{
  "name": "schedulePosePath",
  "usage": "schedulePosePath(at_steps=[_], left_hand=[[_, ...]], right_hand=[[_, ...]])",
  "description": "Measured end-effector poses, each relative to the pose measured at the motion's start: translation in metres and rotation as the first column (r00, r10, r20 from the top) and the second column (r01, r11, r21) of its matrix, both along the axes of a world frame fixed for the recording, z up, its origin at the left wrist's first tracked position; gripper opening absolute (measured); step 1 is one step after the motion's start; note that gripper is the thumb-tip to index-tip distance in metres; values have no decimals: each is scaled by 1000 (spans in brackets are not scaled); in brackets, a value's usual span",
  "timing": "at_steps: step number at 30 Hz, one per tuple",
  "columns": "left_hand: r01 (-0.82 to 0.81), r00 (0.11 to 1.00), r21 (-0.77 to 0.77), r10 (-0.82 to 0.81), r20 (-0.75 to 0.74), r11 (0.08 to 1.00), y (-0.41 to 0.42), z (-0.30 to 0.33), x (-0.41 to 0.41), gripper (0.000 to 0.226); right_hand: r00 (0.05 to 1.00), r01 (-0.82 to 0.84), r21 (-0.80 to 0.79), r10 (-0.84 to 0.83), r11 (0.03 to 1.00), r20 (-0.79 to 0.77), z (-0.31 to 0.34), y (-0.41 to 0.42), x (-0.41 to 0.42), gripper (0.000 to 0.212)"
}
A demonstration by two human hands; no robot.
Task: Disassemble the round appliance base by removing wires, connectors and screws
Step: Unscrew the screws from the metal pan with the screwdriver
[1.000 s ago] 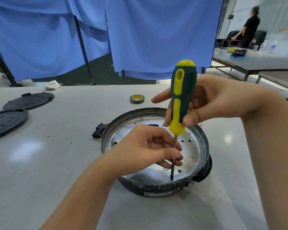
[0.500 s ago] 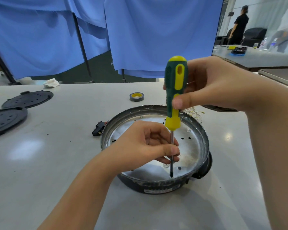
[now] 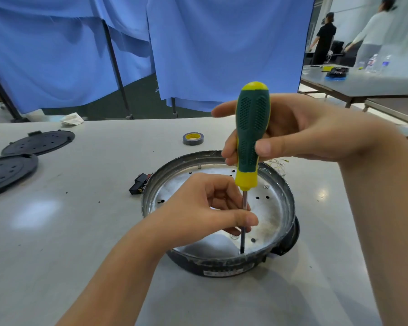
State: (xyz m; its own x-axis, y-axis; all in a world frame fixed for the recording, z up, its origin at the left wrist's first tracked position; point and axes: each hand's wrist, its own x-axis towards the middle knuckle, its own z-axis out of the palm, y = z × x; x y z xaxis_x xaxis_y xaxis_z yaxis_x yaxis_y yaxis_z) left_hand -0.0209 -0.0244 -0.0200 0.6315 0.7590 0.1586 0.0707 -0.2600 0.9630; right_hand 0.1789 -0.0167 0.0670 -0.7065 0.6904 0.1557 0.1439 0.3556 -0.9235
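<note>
The round appliance base (image 3: 278,208), a shiny metal pan with a dark outer rim, sits on the grey table in front of me. A screwdriver (image 3: 251,137) with a green and yellow handle stands upright in it, its tip on a screw (image 3: 241,251) near the front rim. My right hand (image 3: 299,132) grips the handle with thumb and fingers. My left hand (image 3: 205,210) pinches the steel shaft low down, inside the pan. A bundle of thin wires (image 3: 278,164) lies behind the base.
A black connector block (image 3: 139,184) lies at the base's left edge. Behind it sits a roll of tape (image 3: 193,138). Two black round covers (image 3: 37,142) (image 3: 6,171) lie far left. Blue curtains hang behind; people stand by another table at back right.
The handle has turned in my right hand, now showing its green dotted side, and my fingers have shifted on it. My left hand stays on the shaft; the tip stays on the screw.
</note>
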Motion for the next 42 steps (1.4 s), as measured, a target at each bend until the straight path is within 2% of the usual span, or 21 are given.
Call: schedulePosePath(at_steps=[2, 4, 7, 11, 15, 18, 20, 23, 27, 32, 35, 39, 42], left_hand=[[-8, 1000, 10, 8, -13, 1000, 0, 1, 0, 19], [-17, 1000, 16, 18, -20, 1000, 0, 1, 0, 19], [-22, 1000, 13, 22, -11, 1000, 1, -1, 0, 18], [-20, 1000, 21, 21, -13, 1000, 2, -2, 1, 20], [-10, 1000, 35, 11, -26, 999, 3, -3, 2, 27], [9, 998, 46, -6, -69, 999, 2, -1, 1, 18], [45, 997, -23, -46, -54, 999, 1, 0, -1, 10], [114, 992, -93, -117, -35, 989, -2, 2, -3, 17], [83, 995, -98, -88, -49, 992, -3, 3, -3, 17], [45, 998, -82, -49, -37, 996, -5, 3, -1, 20], [40, 999, -77, -42, -24, 996, -5, 4, -2, 17], [21, 1000, -64, -21, 0, 998, -4, 3, -2, 13], [1, 1000, -46, -1, 3, 999, -4, 1, -1, 7]], right_hand=[[993, 113, 50, -114, 992, 26, 2, -1, -4, 50], [971, 224, 163, -234, 961, 46, 5, -3, -10, 41], [955, 284, 218, -296, 934, 24, 6, -4, -14, 45], [976, 218, 146, -212, 965, -55, 5, -6, -9, 50], [996, 79, 78, -75, 994, -53, 3, -2, -4, 63], [996, -27, 0, 26, 1000, -87, -2, 3, -5, 69], [994, -54, -21, 52, 998, -97, -5, 6, -6, 70], [995, -44, -21, 42, 999, -92, -7, 10, -3, 70], [999, -15, -24, 14, 1000, -37, -5, 6, 3, 70], [977, 156, 127, -172, 980, 128, 5, -2, -3, 58], [955, 206, 211, -243, 956, 171, 6, -4, -7, 53], [971, 173, 235, -205, 957, 120, 9, -8, -6, 47], [990, 88, 160, -105, 983, 97, 9, -10, -1, 55]])
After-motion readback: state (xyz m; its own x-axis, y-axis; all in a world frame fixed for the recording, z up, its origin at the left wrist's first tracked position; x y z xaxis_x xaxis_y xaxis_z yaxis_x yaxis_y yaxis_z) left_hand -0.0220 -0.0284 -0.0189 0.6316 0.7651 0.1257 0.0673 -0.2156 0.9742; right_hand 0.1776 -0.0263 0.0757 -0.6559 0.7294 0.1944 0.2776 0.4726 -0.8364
